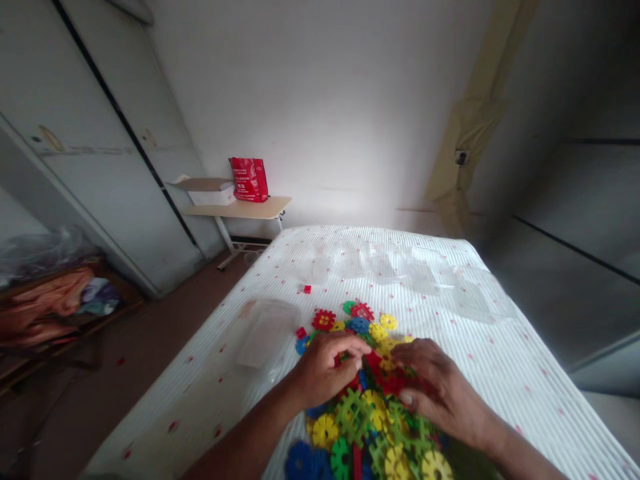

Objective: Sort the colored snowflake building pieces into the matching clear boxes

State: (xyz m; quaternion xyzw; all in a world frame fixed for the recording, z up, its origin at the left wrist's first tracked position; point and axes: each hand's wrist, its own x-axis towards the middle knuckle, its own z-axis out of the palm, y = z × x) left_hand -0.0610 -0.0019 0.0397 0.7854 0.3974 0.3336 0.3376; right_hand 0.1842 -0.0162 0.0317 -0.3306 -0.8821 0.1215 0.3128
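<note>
A heap of plastic snap-together building pieces lies in front of me, in red, yellow, green and blue. My left hand (330, 367) rests over the heap's left side, its fingers bent and the thumb apart from them. On the right, my right hand (440, 383) is spread over the heap, slightly blurred, thumb and fingers apart around several red pieces (393, 383). Closer to me are yellow-green lattice pieces (353, 413), a yellow notched disc (325, 431) and a blue notched disc (299, 460). A red square piece (324, 320) lies beyond my left hand. My palms hide part of the heap.
Clear plastic containers (385, 263) stand in a row toward the table's far edge. Another transparent container (265, 337) sits left of the heap. A small red cube (307, 289) lies on the white spotted cover (210, 400). A side table (250, 208) bears a red bag (249, 179).
</note>
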